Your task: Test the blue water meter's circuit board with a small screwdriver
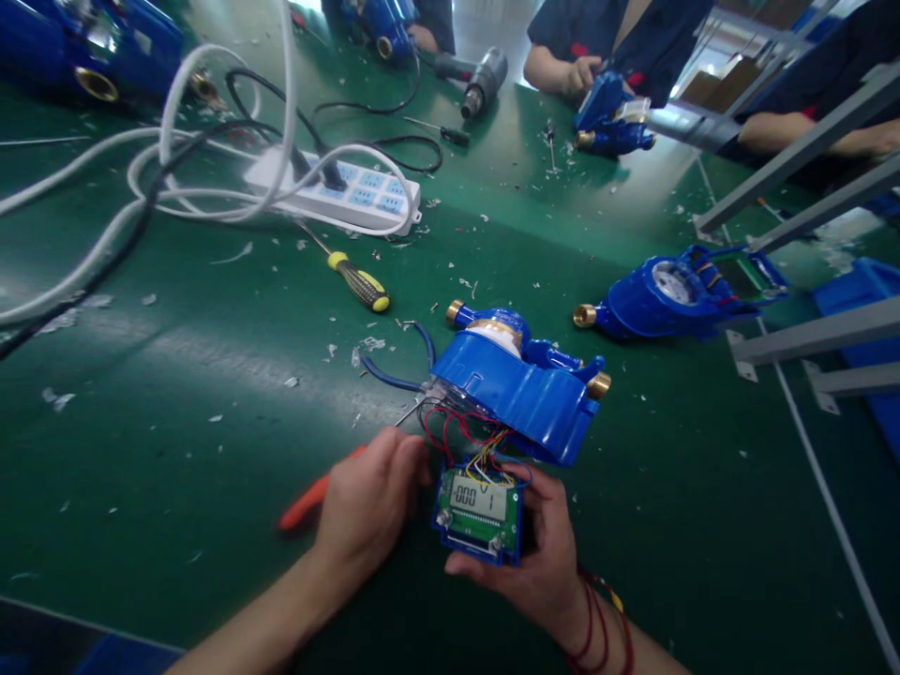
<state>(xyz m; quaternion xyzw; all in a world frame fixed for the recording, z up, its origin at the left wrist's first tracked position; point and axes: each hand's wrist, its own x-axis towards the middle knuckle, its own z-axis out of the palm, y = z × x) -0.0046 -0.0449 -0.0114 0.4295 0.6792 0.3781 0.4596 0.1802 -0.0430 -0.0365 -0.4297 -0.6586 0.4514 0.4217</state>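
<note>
My right hand (541,553) grips a green circuit board (478,511) in a blue frame, its display facing up with digits lit. Thin red, yellow, white and blue wires run from the board to a blue water meter (520,394) with brass ends, lying just beyond it. Beside the board, my left hand (372,492) is closed with curled fingers; whatever is in them is hidden. An orange-handled screwdriver (306,506) lies partly behind that hand, its thin shaft pointing at the meter. Two blue cable ends (390,380) stick out from the meter's left side.
A yellow-black screwdriver (358,281) and a white power strip (352,195) with looped cables lie beyond. Another blue meter (667,295) is right, near grey metal legs (816,337). Across the table are a heat gun (485,82) and a co-worker's hand (583,75) at a meter.
</note>
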